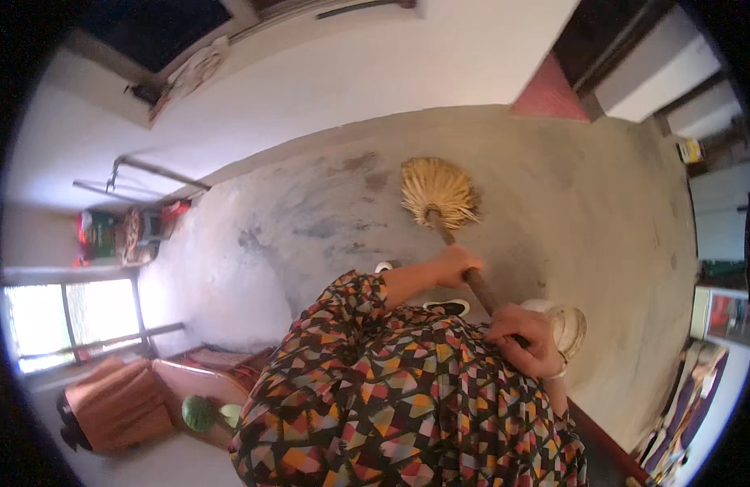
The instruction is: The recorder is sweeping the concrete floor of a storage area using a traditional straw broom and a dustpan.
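A broom (438,191) with a fan of straw-coloured bristles rests on the grey concrete floor, ahead of me and slightly right of the middle. Its brown stick slants back toward my body. Partway down that stick, my left hand (456,266) is closed around it. Higher up, close to my waist, my right hand (524,338) grips the upper end of the handle, with a bangle on the wrist. Just beyond my right hand stands a whitish round bucket (566,326), partly hidden by the hand. My shoe (447,308) shows below the left forearm.
Dark stains (318,227) mark the floor left of the broom. A metal rail (159,172) juts from the left wall above assorted bags (119,235). Behind me on the left, a table (198,381) holds a green melon (198,414). Folded cloths (687,402) hang at the right.
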The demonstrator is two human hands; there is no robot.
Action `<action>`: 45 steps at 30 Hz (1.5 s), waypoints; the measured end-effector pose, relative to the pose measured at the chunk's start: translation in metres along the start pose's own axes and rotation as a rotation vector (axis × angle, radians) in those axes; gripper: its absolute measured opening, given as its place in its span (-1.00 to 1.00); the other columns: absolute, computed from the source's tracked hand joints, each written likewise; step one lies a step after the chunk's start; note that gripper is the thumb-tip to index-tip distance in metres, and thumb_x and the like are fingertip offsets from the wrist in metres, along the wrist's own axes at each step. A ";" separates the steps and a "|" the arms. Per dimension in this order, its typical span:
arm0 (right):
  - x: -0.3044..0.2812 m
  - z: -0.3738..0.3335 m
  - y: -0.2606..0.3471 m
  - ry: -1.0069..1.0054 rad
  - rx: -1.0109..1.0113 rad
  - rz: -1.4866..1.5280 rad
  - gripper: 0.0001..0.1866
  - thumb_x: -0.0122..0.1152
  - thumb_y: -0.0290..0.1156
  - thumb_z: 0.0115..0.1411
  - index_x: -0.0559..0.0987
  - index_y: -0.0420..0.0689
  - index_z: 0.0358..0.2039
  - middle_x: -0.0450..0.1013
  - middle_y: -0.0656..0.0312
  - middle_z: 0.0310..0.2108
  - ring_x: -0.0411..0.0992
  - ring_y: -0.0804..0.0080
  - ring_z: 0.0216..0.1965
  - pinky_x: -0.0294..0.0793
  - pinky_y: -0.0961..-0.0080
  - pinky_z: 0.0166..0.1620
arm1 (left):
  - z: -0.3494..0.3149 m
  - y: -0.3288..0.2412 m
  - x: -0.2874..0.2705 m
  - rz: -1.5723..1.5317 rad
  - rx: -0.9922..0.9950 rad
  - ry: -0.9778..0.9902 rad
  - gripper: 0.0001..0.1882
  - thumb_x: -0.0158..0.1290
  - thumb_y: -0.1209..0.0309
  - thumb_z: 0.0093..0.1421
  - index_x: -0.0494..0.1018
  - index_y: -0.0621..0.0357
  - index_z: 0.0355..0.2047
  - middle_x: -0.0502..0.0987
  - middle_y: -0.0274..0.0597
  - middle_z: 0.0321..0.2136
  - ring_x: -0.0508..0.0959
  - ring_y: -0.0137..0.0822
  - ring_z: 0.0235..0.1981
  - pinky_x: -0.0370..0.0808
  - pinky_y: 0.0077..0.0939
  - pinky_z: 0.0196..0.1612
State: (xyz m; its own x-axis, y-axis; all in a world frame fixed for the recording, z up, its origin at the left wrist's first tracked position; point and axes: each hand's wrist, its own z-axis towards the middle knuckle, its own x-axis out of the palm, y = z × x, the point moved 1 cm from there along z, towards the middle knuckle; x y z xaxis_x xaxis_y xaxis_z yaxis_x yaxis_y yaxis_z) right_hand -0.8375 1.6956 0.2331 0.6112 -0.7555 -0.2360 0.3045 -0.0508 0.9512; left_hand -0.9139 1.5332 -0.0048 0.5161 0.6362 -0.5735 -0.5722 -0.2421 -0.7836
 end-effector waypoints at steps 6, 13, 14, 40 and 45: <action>0.069 0.108 -0.044 0.218 -0.021 0.042 -0.83 0.08 -0.44 0.05 0.55 -0.16 -0.32 0.46 0.15 -0.46 0.43 0.26 -0.43 0.39 0.46 -0.31 | -0.122 0.046 -0.088 0.201 -0.228 -0.343 -0.70 0.20 0.41 -0.30 0.37 0.08 -0.51 0.41 -0.15 -0.60 0.45 0.01 -0.46 0.35 -0.24 -0.44; 0.152 0.195 -0.082 0.426 0.031 0.151 -0.79 0.06 -0.47 0.06 0.55 -0.18 -0.27 0.48 0.25 -0.45 0.37 0.56 -0.46 0.36 0.58 -0.35 | -0.243 0.070 -0.130 0.188 -0.544 -0.737 -0.73 0.19 0.39 -0.23 0.35 0.02 -0.49 0.44 -0.22 -0.53 0.47 -0.06 -0.41 0.34 -0.25 -0.33; 0.161 0.202 -0.084 0.468 0.016 0.163 -0.78 0.04 -0.47 0.07 0.55 -0.18 -0.26 0.48 0.26 -0.46 0.35 0.59 -0.47 0.35 0.60 -0.36 | -0.257 0.073 -0.128 0.233 -0.625 -0.752 -0.74 0.18 0.38 -0.22 0.35 0.00 -0.48 0.45 -0.24 -0.51 0.47 -0.08 -0.39 0.33 -0.24 -0.30; -0.018 0.005 0.018 -0.457 0.502 -0.033 -0.86 0.00 -0.54 0.01 0.53 -0.24 -0.44 0.34 0.30 -0.59 0.28 0.57 -0.55 0.23 0.64 -0.48 | 0.033 -0.006 0.016 -0.062 -0.081 -0.189 -0.77 0.18 0.41 -0.26 0.38 0.06 -0.55 0.43 -0.12 -0.61 0.44 0.02 -0.50 0.32 -0.14 -0.45; -0.026 0.003 0.022 -0.201 0.137 -0.230 -0.82 0.03 -0.61 -0.11 0.52 -0.21 -0.43 0.37 0.15 -0.56 0.35 0.25 -0.50 0.33 0.42 -0.37 | 0.068 -0.016 0.013 -0.126 0.066 -0.090 -0.72 0.19 0.47 -0.29 0.34 0.05 -0.52 0.41 -0.16 -0.60 0.43 0.02 -0.50 0.31 -0.16 -0.47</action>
State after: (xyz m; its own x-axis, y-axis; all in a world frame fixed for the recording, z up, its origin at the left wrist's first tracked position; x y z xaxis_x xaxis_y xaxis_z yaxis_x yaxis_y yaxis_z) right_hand -0.8489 1.7126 0.2608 0.3771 -0.8274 -0.4161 0.3079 -0.3117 0.8989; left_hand -0.9415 1.5950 0.0164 0.5290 0.7225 -0.4451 -0.5484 -0.1093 -0.8291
